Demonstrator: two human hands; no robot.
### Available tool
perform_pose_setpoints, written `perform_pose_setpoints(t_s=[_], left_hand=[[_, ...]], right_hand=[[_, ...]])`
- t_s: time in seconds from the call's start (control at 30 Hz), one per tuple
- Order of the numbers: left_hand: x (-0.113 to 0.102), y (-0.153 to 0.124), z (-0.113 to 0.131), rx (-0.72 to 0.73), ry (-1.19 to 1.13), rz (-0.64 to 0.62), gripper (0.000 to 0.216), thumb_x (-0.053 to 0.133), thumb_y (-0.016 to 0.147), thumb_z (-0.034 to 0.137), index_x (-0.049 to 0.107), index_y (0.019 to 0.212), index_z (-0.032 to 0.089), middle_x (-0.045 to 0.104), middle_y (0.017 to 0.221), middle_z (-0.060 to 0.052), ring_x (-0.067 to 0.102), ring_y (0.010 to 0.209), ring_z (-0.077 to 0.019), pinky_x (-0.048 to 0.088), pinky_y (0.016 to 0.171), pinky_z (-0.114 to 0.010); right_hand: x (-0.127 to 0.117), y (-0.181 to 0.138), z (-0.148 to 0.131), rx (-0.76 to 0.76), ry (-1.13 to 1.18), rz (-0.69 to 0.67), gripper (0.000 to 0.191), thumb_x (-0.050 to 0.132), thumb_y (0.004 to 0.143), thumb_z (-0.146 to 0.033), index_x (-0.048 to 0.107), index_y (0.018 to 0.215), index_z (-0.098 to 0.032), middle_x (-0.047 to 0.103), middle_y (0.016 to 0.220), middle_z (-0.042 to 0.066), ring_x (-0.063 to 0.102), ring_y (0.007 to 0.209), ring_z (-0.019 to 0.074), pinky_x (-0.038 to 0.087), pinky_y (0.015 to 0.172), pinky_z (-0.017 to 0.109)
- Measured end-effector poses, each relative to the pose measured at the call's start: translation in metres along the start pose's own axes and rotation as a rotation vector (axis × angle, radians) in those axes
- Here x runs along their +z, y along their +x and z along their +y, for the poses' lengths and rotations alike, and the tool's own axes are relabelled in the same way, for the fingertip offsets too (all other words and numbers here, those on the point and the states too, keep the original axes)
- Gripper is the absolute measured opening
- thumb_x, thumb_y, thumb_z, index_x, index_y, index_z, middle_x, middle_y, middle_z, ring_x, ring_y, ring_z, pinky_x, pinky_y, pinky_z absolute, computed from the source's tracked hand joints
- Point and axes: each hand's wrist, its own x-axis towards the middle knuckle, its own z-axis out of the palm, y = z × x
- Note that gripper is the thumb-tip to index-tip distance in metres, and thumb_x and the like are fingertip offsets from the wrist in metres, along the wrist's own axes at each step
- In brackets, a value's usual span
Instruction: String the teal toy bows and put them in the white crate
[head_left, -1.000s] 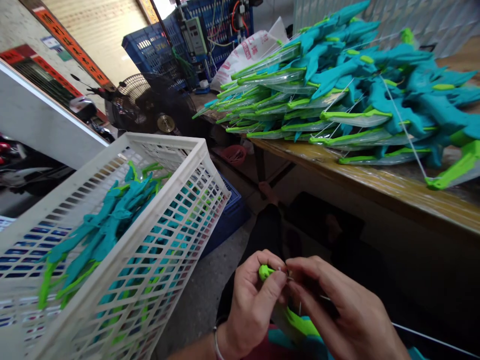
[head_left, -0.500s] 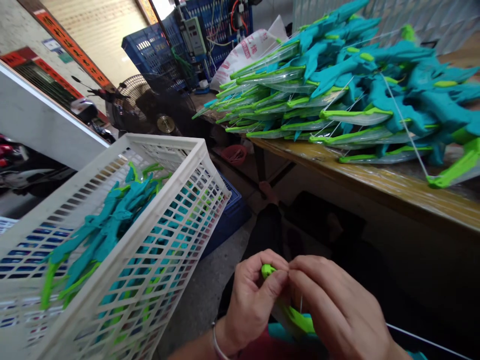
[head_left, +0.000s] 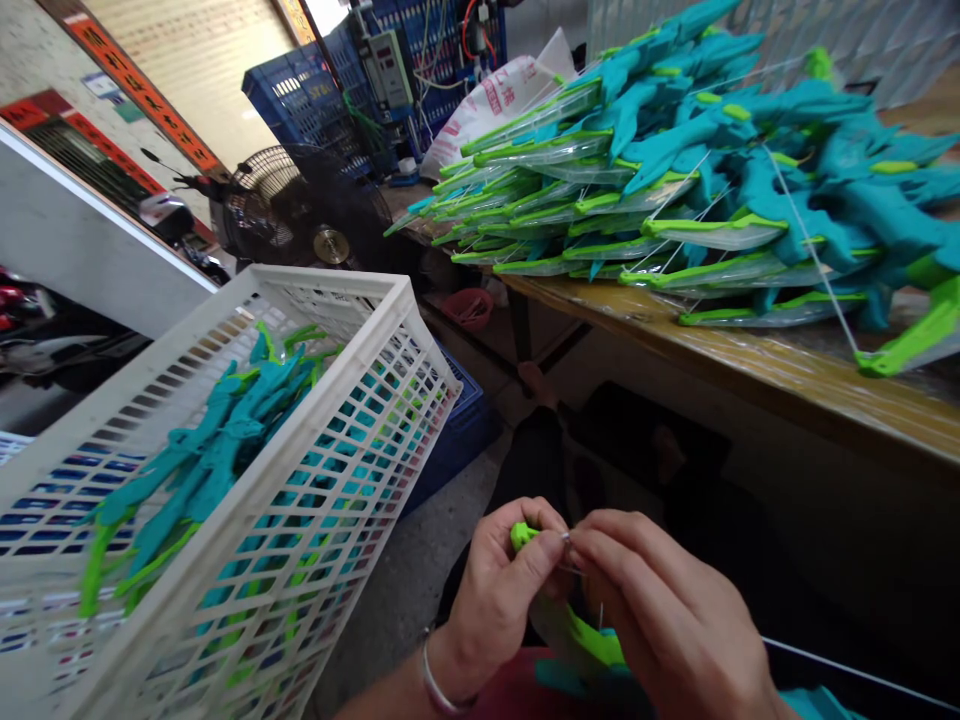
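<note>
In the lower middle, my left hand [head_left: 491, 595] is closed around the green tip of a toy bow [head_left: 596, 640] with a teal middle, and the end of the tip pokes out above the thumb. Close beside it, my right hand [head_left: 675, 610] pinches a thin white string [head_left: 568, 538] right at that tip. More of the string runs out from under the right hand toward the lower right. My right hand hides part of the bow.
At left stands a white slatted crate [head_left: 409, 330] holding several teal and green bow parts [head_left: 232, 430]. Strung toy bows [head_left: 675, 150] are piled on the wooden table [head_left: 750, 370] at upper right. A fan [head_left: 270, 205] and a blue crate [head_left: 300, 85] are behind.
Both hands have shifted slightly left with the bow. A bit of white string now shows between the fingertips, and the right fingers have come slightly away from the left thumb.
</note>
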Motion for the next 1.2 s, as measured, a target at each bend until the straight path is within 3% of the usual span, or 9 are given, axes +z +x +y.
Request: perform_pose_setpoints(t_s=[0.57,0.8,0.93,1.2], left_hand=[[-0.006,0.0,-0.004,-0.115,-0.06,0.059,0.029,0.078,0.087,0.041,0.067,0.081,0.015,0.056,0.063,0.002,0.045,0.055,-0.0084,0.037,0.053,-0.021],[-0.007,0.002,-0.003,-0.083,-0.075,-0.001,0.029,0.076,0.09,0.038,0.066,0.077,0.014,0.055,0.061,0.002,0.045,0.054,-0.0076,0.035,0.053,-0.021],[-0.005,0.004,-0.002,-0.096,-0.111,0.012,0.026,0.079,0.088,0.034,0.067,0.078,0.014,0.055,0.065,0.002,0.046,0.056,-0.0073,0.037,0.055,-0.02],[-0.001,0.004,-0.003,-0.123,-0.167,0.042,0.026,0.076,0.091,0.034,0.064,0.078,0.014,0.051,0.064,0.004,0.044,0.054,-0.0056,0.036,0.052,-0.018]], right_hand=[[0.004,-0.002,-0.003,-0.016,0.021,0.017,0.02,0.049,0.102,-0.012,0.065,0.112,-0.014,0.071,0.099,0.008,0.07,0.084,0.0129,0.06,0.072,0.022],[0.005,-0.006,0.0,-0.029,0.006,0.024,0.018,0.05,0.1,-0.009,0.065,0.107,-0.014,0.07,0.093,0.007,0.068,0.079,0.0122,0.059,0.07,0.022],[0.007,-0.012,0.003,-0.081,-0.079,0.009,0.02,0.049,0.101,-0.01,0.064,0.114,-0.01,0.07,0.097,0.01,0.068,0.086,0.0159,0.06,0.072,0.026],[0.009,-0.005,-0.002,0.056,-0.023,0.081,0.011,0.053,0.1,-0.01,0.063,0.103,-0.014,0.07,0.093,0.007,0.068,0.078,0.0112,0.057,0.068,0.019]])
